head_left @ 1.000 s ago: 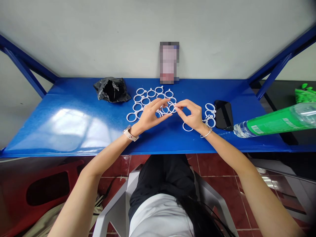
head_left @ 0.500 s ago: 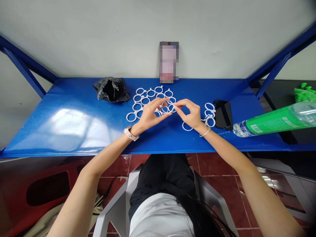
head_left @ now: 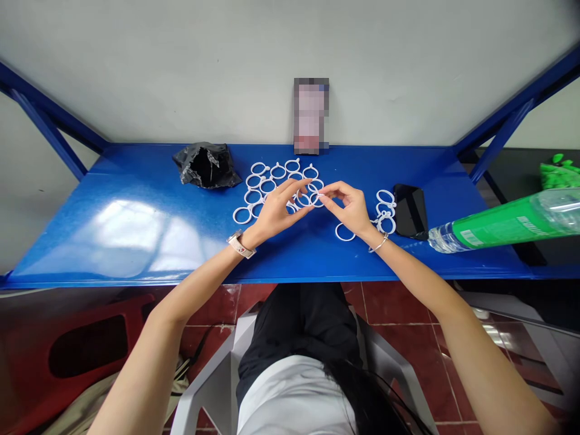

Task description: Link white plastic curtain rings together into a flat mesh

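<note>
Several white plastic rings (head_left: 267, 181) lie linked in rows on the blue table (head_left: 136, 223). My left hand (head_left: 278, 211) rests over their right end, fingers curled, pinching a white ring (head_left: 302, 199) in the group. My right hand (head_left: 351, 208) meets it from the right, thumb and forefinger pinched on the edge of a ring (head_left: 318, 197) at the cluster's right side. A single loose ring (head_left: 344, 232) lies under my right wrist. A small pile of more white rings (head_left: 385, 211) sits just right of that hand.
A crumpled black plastic bag (head_left: 206, 165) lies at the back left. A black phone (head_left: 410, 210) lies face up right of the ring pile. A green-labelled water bottle (head_left: 502, 222) lies on its side at the right edge. A blurred card (head_left: 310, 115) leans on the wall.
Both hands stay at the right end of the ring cluster with only small finger movements; the right hand's fingertips have shifted slightly left onto the ring.
</note>
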The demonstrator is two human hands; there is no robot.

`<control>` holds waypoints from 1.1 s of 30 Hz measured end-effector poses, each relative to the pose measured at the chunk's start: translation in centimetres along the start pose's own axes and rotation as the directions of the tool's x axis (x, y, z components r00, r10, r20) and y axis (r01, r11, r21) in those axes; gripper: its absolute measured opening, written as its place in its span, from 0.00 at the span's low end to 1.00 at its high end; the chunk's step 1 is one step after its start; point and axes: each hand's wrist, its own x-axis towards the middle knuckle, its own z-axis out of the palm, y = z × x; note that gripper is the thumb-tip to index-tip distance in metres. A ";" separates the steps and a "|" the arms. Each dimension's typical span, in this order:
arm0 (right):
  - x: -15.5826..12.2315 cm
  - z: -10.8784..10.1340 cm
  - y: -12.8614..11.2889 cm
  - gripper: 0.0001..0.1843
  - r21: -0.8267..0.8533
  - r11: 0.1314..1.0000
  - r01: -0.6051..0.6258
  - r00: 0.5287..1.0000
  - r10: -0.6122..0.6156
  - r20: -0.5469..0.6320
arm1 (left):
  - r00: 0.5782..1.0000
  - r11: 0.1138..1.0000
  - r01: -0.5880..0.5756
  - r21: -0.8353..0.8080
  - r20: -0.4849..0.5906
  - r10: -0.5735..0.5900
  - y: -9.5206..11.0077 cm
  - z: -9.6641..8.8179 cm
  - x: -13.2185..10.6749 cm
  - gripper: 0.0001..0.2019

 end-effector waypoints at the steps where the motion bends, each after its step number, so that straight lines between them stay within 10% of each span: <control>1: 0.0 0.0 0.0 0.16 -0.003 1.000 -0.005 1.000 0.005 -0.001 | 1.000 1.000 0.003 0.005 0.007 -0.003 0.0 0.0 0.0 0.23; 18: 0.1 -0.1 -0.4 0.12 0.057 0.998 0.030 0.999 -0.030 -0.011 | 1.000 0.998 0.031 0.058 0.000 -0.031 0.0 -0.1 0.0 0.23; 26: -0.3 0.1 -0.9 0.12 0.134 0.990 0.050 0.973 -0.079 0.219 | 0.996 0.999 0.008 -0.045 0.084 -0.004 0.0 0.6 -0.2 0.18; 33: 0.1 -0.3 -0.6 0.18 0.066 0.995 -0.069 0.998 0.069 -0.004 | 0.999 0.998 -0.001 -0.065 0.054 0.004 0.4 0.3 -0.2 0.23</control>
